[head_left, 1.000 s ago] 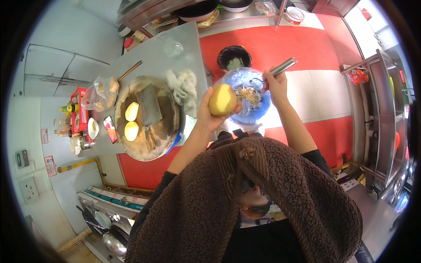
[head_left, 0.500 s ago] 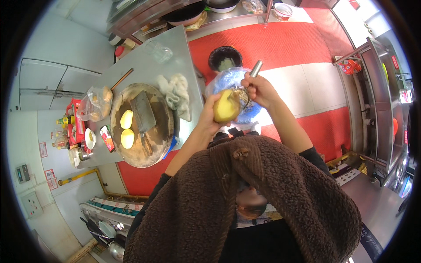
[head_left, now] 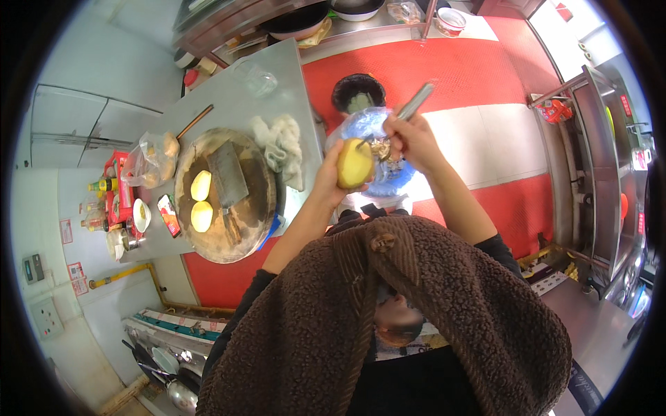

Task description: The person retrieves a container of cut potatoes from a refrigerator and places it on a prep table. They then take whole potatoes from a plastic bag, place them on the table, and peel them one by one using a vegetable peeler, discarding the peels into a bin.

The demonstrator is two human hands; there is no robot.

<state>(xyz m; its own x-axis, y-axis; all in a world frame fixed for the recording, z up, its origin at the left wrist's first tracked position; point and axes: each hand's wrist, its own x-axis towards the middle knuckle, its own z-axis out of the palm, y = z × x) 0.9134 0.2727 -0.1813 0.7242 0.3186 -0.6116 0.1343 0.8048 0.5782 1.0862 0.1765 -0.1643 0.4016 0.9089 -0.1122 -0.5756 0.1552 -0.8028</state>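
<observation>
A yellow, largely peeled potato (head_left: 355, 165) is gripped in my left hand (head_left: 329, 179), in front of my body. My right hand (head_left: 417, 142) is closed around the metal handle of a peeler (head_left: 415, 102), its working end beside the potato's upper right and partly hidden. Below both hands sits a bin lined with a blue plastic bag (head_left: 397, 182), with brownish peelings (head_left: 380, 148) in it. On the round wooden chopping block (head_left: 258, 208) to the left lie a cleaver (head_left: 227, 175) and two pale yellow peeled potato pieces (head_left: 201, 186).
The steel table (head_left: 225, 97) carries a crumpled whitish cloth (head_left: 279, 142), a clear bag of potatoes (head_left: 151, 163), a brown stick (head_left: 194, 121) and a small white bowl (head_left: 141, 215). A black bucket (head_left: 358, 89) stands on the red floor matting beyond the bin.
My right hand has shifted slightly upward, and the peeler's handle now reaches further up and right. The potato has turned in my left hand, showing more yellow surface.
</observation>
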